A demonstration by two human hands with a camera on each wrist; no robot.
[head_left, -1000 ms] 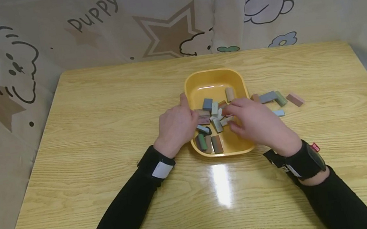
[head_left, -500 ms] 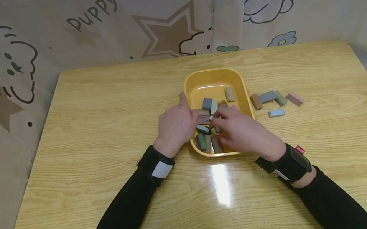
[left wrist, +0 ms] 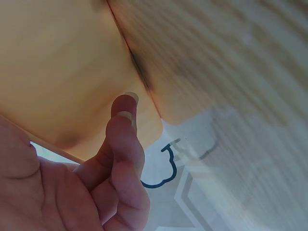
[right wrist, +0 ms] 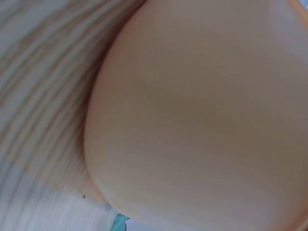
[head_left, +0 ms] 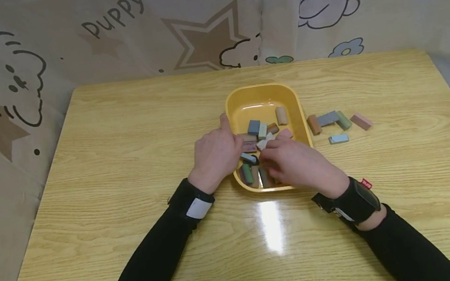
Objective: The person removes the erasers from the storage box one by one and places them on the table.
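Note:
A yellow plastic tub (head_left: 258, 89) holds several small blocks in muted colours. My left hand (head_left: 216, 156) grips its left rim; in the left wrist view the fingers (left wrist: 126, 139) lie along the outer wall. Inside the tub is my right hand (head_left: 298, 164), fingers bent down over the blocks, fingertips hidden; I cannot tell whether they pinch one. Close to them lie a white piece (head_left: 265, 142), a pink block (head_left: 285, 134) and a light blue block (head_left: 248, 158). A green block (head_left: 248, 174) leans in the near left corner. The tub's outer wall (right wrist: 192, 120) fills the right wrist view.
Right of the tub, loose on the wooden table (head_left: 120, 125), lie a brown block (head_left: 314, 125), a grey-blue block (head_left: 327, 119), a green block (head_left: 343, 120), a pink block (head_left: 361, 121) and a light blue block (head_left: 338, 139). A printed cloth (head_left: 120, 54) hangs behind.
My right hand has moved left and slightly nearer inside the tub, and its fingers have drawn together over the blocks. My left hand stays at the rim.

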